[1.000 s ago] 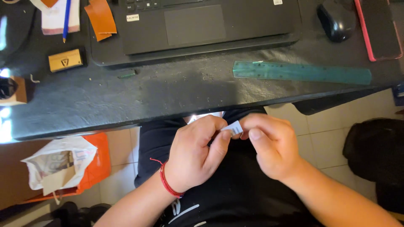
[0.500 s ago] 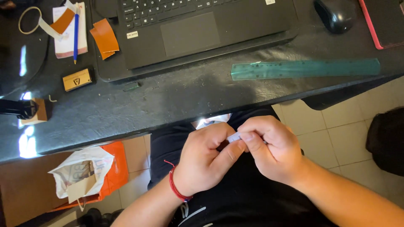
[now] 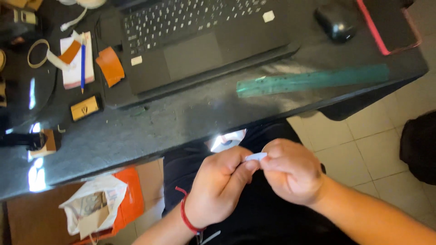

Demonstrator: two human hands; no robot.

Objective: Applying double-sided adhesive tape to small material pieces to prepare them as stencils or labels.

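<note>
Dark desk (image 3: 181,131), green ruler (image 3: 313,80), both hands pinching small white piece (image 3: 255,157)

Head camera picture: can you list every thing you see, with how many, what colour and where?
laptop: one, black, on the desk at top middle
mouse: one, black, right of the laptop
ruler: one, green, see-through, near the desk's front edge
pen: one, blue, on a notepad at top left
notepad: one, white, left of the laptop
desk: one, dark and shiny
paper bag: one, white, on the floor at lower left
wristband: one, red, on the left wrist
small white piece: one, pinched between both hands
left hand: one, over the lap
right hand: one, over the lap
</note>
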